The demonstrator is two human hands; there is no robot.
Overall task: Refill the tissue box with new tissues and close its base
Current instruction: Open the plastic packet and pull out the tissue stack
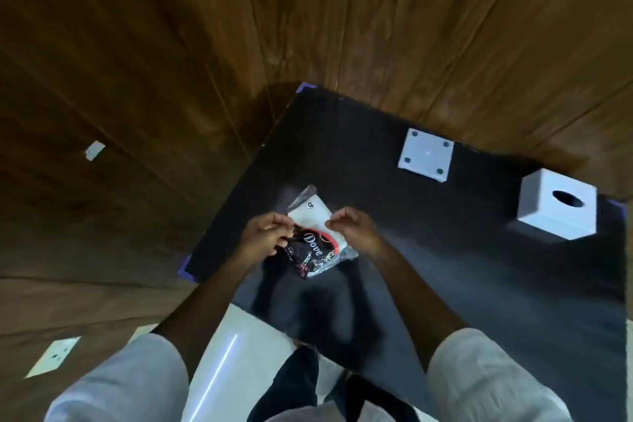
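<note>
While both hands pinch it from either side, the tissue pack (313, 240) is held just above the black mat (479, 284), near the mat's left edge. Its wrapper is clear plastic with a white upper part and a dark lower part printed with "Dove" and a red band. The left hand (265, 236) grips the pack's left edge with curled fingers, thumb on top; the right hand (356, 228) has its fingertips closed on the upper right edge, over the white part. Both forearms come up from the bottom of the view out of pale short sleeves (486, 377). The box (556, 204), a white cube with an oval slot in its upper face, stands at the mat's far right, well apart from the hands. Its base (426, 156), a white square plate with four dark round feet at the corners, lies feet-up on the mat near the far edge, to the left of the box and apart from it. Brown wood panelling (171, 79) surrounds the mat, and purple tape (185, 272) marks the mat's corners.
</note>
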